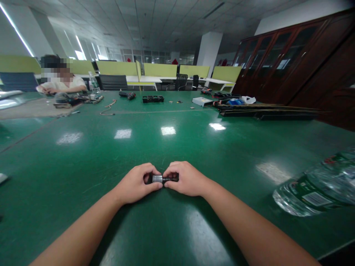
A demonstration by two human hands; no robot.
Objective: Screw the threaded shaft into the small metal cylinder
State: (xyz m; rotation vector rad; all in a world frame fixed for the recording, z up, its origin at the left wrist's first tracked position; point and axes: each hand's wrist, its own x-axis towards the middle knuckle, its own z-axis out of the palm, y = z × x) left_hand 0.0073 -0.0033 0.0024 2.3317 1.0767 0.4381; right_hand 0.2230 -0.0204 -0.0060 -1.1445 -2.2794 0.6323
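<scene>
Low over the green table (155, 147), both my hands meet around a small metal part. My left hand (138, 184) is closed on a short silver cylinder (157, 178), thumb below and fingers above it. From the cylinder's right end a thin dark threaded-looking shaft (169, 179) runs sideways into my right hand (185, 179). The thumb and fingers of that hand are curled round the shaft. Whether the cylinder and the shaft are one piece I cannot tell. The outer ends of both are partly hidden by my fingers.
A clear plastic water bottle (316, 184) lies at the right. Across the table are a power drill (127, 95), a black box-shaped part (153, 99), a grey-white box (202, 101) and long dark strips (266, 111). Another person (63, 79) sits at the far left.
</scene>
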